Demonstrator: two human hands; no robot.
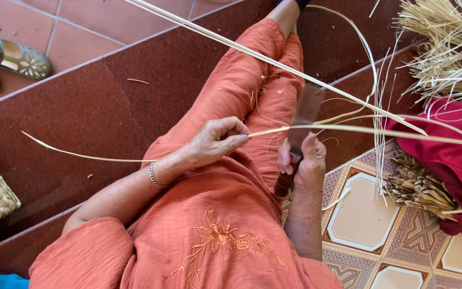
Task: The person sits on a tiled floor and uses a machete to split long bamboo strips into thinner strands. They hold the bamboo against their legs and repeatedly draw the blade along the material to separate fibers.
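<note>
From here I see my left hand (217, 140) pinching the end of a pale strip (348, 128) over my lap, while my right hand (307, 160) is closed round a knife (300, 131) whose blade stands against the strip just beyond the pinch. The strip looks very light, thin and springy, arching off toward the red cloth (450, 144); I judge it would split or kink easily. It is best held close to the blade, where it bends least.
</note>
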